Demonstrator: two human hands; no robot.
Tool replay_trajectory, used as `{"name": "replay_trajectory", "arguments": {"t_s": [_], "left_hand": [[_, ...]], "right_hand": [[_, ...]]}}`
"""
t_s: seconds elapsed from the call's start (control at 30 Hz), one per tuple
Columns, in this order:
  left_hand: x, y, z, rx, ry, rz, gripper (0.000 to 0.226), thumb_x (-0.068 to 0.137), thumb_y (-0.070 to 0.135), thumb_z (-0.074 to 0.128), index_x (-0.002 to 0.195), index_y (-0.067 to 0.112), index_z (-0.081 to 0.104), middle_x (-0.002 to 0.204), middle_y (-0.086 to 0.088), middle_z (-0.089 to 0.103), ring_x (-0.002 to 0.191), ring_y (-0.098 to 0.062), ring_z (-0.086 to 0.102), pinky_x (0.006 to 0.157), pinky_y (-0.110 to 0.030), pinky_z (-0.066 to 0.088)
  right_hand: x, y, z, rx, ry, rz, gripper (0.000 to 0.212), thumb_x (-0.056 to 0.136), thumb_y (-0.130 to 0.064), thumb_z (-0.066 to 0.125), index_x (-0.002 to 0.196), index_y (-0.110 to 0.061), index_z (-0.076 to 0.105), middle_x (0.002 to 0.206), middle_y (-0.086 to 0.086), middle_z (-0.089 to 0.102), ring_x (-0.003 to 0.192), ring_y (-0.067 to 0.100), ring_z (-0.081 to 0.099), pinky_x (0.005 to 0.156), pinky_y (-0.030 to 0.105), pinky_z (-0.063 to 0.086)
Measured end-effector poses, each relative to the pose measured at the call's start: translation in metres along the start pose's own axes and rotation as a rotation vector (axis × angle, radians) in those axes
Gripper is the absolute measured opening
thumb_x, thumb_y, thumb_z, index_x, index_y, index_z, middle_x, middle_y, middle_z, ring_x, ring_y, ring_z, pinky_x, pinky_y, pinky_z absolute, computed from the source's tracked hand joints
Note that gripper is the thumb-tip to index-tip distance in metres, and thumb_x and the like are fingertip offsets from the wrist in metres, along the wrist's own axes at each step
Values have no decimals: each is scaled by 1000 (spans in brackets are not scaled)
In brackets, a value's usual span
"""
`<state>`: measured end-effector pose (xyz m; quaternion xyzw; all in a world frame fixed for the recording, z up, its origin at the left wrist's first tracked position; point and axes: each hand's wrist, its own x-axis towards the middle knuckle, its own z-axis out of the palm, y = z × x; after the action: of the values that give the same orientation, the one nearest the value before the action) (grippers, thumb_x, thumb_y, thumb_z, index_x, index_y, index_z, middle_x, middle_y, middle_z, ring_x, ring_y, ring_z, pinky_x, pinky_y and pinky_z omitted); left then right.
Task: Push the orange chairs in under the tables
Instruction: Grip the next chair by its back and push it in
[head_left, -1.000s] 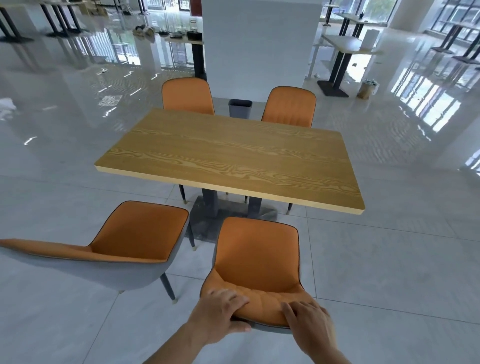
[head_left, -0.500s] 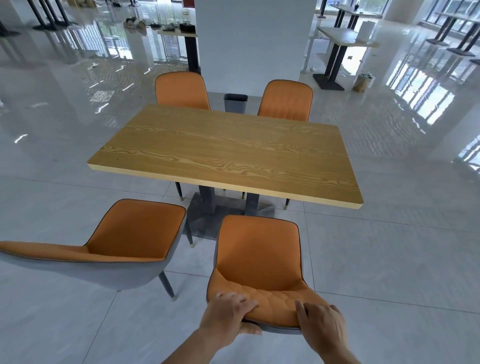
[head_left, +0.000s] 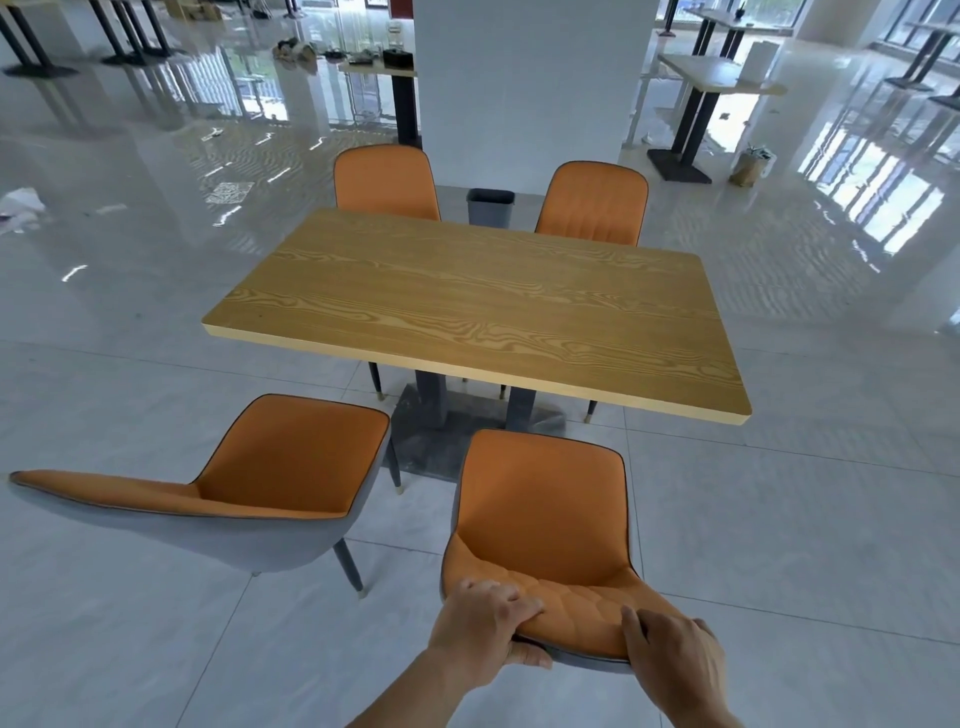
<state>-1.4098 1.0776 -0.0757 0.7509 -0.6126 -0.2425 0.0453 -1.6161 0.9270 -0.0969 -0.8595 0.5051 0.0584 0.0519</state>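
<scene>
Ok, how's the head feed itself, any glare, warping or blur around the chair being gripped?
Head view: window glare streaks the glossy floor at far left and far right, none on the table; wide-angle warp stretches the near-left chair toward the frame edge; the gripped chair, left hand and right hand look sharp and evenly lit.

Near orange chair (head_left: 543, 509) and left chair (head_left: 291, 462) stand outside wooden table (head_left: 467, 306).

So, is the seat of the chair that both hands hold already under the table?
No, the whole seat of the held chair lies short of the near edge of the table, with the table base showing between.
</scene>
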Motion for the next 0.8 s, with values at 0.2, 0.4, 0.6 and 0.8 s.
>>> {"name": "replay_trajectory", "arguments": {"t_s": [0.2, 0.4, 0.6, 0.8], "left_hand": [[0, -2, 0, 20, 15, 9, 72, 82, 83, 38, 136, 37, 47, 126, 4, 61, 109, -23, 57, 95, -40, 41], [2, 2, -2, 27, 21, 13, 69, 83, 80, 42, 136, 36, 48, 126, 4, 61, 108, -23, 57, 92, -39, 40], [12, 6, -3, 43, 36, 20, 65, 85, 77, 45, 135, 35, 48, 124, 3, 62, 109, -22, 57, 93, -39, 41], [15, 5, -3, 42, 58, 20, 66, 85, 78, 45, 134, 35, 49, 124, 3, 63, 109, -22, 58, 94, -41, 43]], "right_hand": [[-5, -2, -4, 96, -3, -9, 49, 94, -41, 45, 49, -22, 46, 46, -2, 42, 52, 12, 46, 68, 28, 36], [-5, 1, -5, 103, -31, 28, 52, 94, -45, 42, 49, -21, 50, 49, -4, 48, 59, 13, 53, 68, 28, 44], [4, 5, -9, 110, -14, 36, 51, 94, -44, 44, 50, -20, 55, 53, -5, 56, 59, 11, 55, 69, 28, 47], [7, 5, -11, 105, 1, 53, 50, 94, -44, 43, 52, -21, 57, 54, -7, 57, 61, 12, 54, 68, 26, 46]]}}
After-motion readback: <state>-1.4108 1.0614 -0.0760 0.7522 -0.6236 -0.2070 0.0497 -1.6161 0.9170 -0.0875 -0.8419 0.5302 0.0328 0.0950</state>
